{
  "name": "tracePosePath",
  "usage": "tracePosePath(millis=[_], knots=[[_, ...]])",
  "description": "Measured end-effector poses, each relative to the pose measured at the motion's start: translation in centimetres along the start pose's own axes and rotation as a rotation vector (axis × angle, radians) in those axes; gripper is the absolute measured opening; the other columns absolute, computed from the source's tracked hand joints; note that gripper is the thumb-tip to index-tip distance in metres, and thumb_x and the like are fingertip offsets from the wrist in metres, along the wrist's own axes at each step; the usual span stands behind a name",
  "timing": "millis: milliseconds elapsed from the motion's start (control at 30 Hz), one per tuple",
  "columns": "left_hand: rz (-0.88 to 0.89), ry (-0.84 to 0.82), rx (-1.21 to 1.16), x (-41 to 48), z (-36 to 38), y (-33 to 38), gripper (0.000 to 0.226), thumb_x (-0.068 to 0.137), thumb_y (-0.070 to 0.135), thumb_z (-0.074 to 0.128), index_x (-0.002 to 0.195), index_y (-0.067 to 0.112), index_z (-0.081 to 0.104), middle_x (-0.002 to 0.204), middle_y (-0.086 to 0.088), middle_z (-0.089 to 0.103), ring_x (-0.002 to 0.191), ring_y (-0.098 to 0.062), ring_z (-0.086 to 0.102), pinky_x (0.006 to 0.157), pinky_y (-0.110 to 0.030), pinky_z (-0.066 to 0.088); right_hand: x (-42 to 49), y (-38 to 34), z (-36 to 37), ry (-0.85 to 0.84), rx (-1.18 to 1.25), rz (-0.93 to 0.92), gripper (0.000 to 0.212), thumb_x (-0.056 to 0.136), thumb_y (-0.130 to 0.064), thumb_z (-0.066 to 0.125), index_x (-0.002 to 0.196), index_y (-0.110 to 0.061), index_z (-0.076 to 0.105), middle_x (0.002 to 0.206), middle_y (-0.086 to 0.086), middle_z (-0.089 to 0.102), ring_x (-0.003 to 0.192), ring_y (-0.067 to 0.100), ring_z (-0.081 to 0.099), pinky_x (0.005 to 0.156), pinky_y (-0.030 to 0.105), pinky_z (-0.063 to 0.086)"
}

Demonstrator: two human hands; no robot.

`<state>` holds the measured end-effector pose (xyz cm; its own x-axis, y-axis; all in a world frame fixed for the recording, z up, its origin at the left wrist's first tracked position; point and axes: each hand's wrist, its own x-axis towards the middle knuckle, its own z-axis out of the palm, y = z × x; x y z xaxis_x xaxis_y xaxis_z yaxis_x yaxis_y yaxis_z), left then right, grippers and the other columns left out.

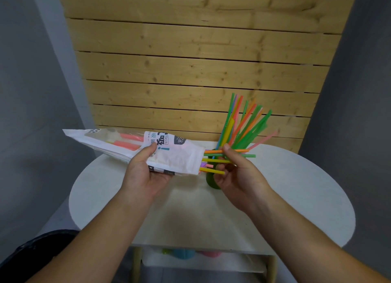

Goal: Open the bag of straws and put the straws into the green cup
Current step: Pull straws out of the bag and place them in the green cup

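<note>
My left hand (146,170) grips a white printed bag of straws (173,153), held level above the table with its open mouth pointing right. Several coloured straws (213,161) stick out of that mouth. My right hand (237,170) pinches these protruding straws between thumb and fingers, right at the bag's opening. Behind my right hand stands the green cup (209,182), mostly hidden, with a fan of many straws (243,126) rising out of it and leaning to the right.
A white round table (190,215) carries the cup. A slatted wooden wall (190,60) stands close behind it. Under the table top is a shelf with blue and pink objects (186,253). Grey walls flank both sides.
</note>
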<state>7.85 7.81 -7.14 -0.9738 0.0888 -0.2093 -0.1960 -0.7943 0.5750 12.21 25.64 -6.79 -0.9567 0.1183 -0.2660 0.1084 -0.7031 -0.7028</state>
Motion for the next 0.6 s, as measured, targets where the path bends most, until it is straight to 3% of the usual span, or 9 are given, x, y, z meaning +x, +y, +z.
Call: tracePosePath(millis=[133,233,300,433,600], knots=[[-0.001,-0.014,0.021,0.0,0.0,-0.2,0.012,0.097,0.011,0.061,0.107,0.013,0.068,0.092,-0.008,0.08,0.079,-0.023,0.078,0.066,-0.045,0.064,0.5,-0.3,0.3,0.002,-0.023,-0.083,0.007,0.091,-0.013,0.067,0.096,-0.01,0.063,0.071,0.003,0.059,0.044,0.008,0.05,0.048,0.021,0.045],[0.002,-0.01,0.019,0.1,0.0,-0.2,0.013,0.097,0.01,0.061,0.108,0.013,0.067,0.093,-0.008,0.08,0.079,-0.023,0.078,0.066,-0.046,0.064,0.5,-0.8,0.3,0.032,-0.05,-0.085,0.015,0.089,-0.01,0.068,0.103,-0.006,0.062,0.072,0.006,0.055,0.044,0.009,0.047,0.045,0.022,0.045],[0.002,-0.01,0.021,0.1,0.0,-0.3,0.013,0.097,0.01,0.061,0.107,0.013,0.067,0.092,-0.008,0.08,0.078,-0.023,0.078,0.064,-0.045,0.064,0.3,-1.2,0.5,0.047,-0.023,-0.045,0.017,0.089,-0.008,0.068,0.104,-0.003,0.062,0.076,0.008,0.058,0.053,0.01,0.052,0.044,0.018,0.047],[-0.004,0.006,0.008,0.1,0.2,-0.5,0.01,0.096,0.01,0.062,0.104,0.012,0.068,0.089,-0.008,0.08,0.075,-0.023,0.078,0.057,-0.041,0.062,-0.1,-1.6,0.8,0.073,0.127,-0.018,0.008,0.089,-0.003,0.067,0.097,-0.003,0.065,0.084,0.009,0.066,0.076,0.014,0.064,0.056,0.017,0.056],[-0.005,0.012,-0.002,0.2,0.2,-0.6,0.011,0.096,0.011,0.063,0.106,0.011,0.068,0.091,-0.009,0.08,0.076,-0.023,0.078,0.059,-0.042,0.063,0.0,-1.2,0.7,0.069,0.084,-0.103,0.026,0.091,-0.011,0.067,0.115,-0.001,0.064,0.097,0.008,0.07,0.084,0.013,0.069,0.065,0.019,0.058]])
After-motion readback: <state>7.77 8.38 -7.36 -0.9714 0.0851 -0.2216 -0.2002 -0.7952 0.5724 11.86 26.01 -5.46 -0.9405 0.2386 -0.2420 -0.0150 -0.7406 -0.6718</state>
